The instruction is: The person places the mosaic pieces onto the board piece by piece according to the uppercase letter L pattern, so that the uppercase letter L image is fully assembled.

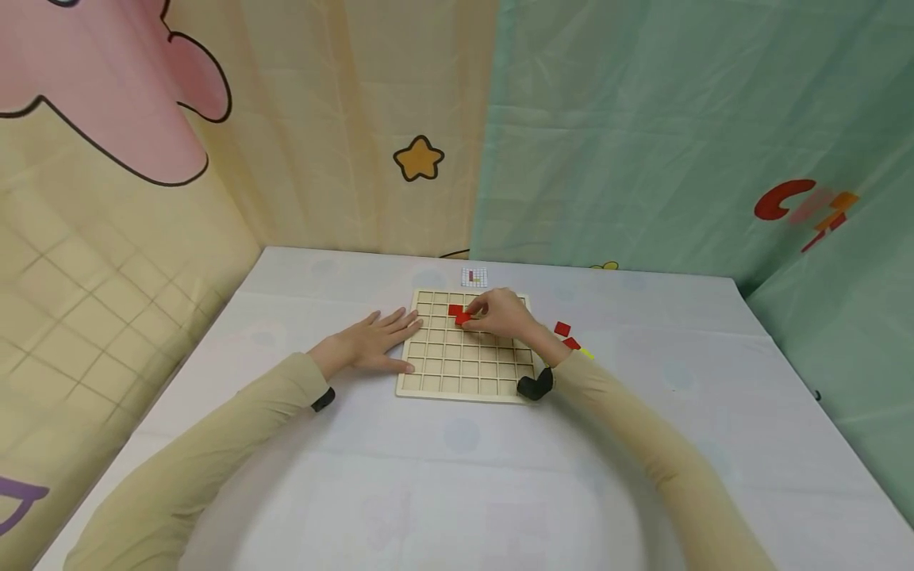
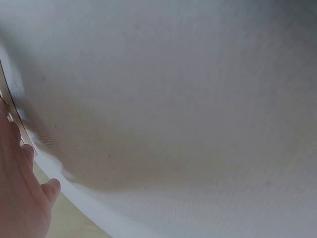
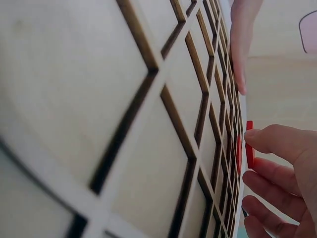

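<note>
A pale wooden grid board (image 1: 457, 373) lies flat on the table. One red square tile (image 1: 455, 309) sits in a cell near its far edge. My right hand (image 1: 503, 313) pinches a second red square tile (image 3: 249, 148) between thumb and fingertips, just above the board beside the first one. My left hand (image 1: 374, 341) lies with straight, spread fingers over the board's left edge, thumb and fingertips touching the frame. In the left wrist view only part of the left hand (image 2: 22, 188) shows.
Right of the board lie loose red tiles (image 1: 562, 328) and a yellow piece (image 1: 587, 354), partly hidden by the right forearm. Behind the board is a small printed grid card (image 1: 474, 277). Curtains (image 1: 607, 143) stand along the table's back and sides.
</note>
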### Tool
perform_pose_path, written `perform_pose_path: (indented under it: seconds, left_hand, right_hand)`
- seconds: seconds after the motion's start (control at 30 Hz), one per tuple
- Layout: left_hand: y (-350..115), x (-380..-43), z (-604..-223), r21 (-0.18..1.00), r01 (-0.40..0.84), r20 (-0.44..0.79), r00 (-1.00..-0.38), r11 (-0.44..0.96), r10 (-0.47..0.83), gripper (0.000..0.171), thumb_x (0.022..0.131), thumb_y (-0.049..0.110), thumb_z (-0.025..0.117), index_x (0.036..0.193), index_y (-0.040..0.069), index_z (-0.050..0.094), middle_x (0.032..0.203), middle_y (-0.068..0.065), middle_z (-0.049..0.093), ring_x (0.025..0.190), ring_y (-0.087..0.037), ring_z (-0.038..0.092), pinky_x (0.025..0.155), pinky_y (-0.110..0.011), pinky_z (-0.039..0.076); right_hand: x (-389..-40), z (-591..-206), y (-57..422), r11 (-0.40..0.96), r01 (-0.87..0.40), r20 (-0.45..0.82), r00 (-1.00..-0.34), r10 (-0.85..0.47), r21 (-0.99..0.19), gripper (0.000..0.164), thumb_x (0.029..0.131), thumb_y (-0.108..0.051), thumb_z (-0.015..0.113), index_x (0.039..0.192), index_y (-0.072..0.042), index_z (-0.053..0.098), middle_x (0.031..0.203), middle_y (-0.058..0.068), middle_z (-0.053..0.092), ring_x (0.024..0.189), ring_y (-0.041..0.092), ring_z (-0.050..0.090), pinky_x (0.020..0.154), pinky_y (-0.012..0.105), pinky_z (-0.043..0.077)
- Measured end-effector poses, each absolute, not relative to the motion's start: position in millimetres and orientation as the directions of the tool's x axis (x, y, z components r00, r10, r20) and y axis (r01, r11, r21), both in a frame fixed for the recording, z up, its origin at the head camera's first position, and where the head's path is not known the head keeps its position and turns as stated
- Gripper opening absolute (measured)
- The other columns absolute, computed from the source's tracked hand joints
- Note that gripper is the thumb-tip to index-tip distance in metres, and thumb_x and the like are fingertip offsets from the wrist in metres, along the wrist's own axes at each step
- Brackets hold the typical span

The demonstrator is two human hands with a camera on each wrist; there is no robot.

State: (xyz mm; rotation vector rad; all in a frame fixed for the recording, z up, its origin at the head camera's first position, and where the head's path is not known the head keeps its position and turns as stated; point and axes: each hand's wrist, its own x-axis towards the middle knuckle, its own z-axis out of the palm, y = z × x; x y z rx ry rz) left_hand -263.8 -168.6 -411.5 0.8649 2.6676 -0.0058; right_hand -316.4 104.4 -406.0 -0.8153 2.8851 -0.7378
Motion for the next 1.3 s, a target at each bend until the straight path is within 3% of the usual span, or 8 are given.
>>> perform_pose_path:
  seconds: [0.97,1.3]
  left_hand:
    - [-167.3,-265.2,-409.1,0.096,0.571,-0.328,-0.755,0.815,0.567,0.092,0.09,0.07,0.041,0.156,0.02,0.002,0.164,-0.001,-0.003,0.151,-0.026,-0.003,0.12,-0.056,0.004]
    - [-168.1,-265.0,-411.3,0.101,0.573,-0.321,-0.755,0.813,0.572,0.091,0.09,0.069,0.041,0.156,0.02,0.003,0.164,-0.002,-0.003,0.151,-0.027,-0.003,0.119,-0.057,0.003]
  right_hand:
    - [-319.9,-410.4,91.5,0.74,-0.472,0.039,-0.854,-0.519,-0.48,0.031,0.081,-0.03,0.077,0.103,-0.007,0.075,0.097,0.005,0.075,0.076,0.014,0.062,0.066,0.022,0.047]
    - [-313.7,-404.9,102.5,0.74,-0.465,0.062,-0.863,-0.502,-0.486,0.032,0.082,-0.033,0.076,0.105,-0.01,0.075,0.101,0.003,0.074,0.081,0.015,0.062,0.071,0.028,0.05]
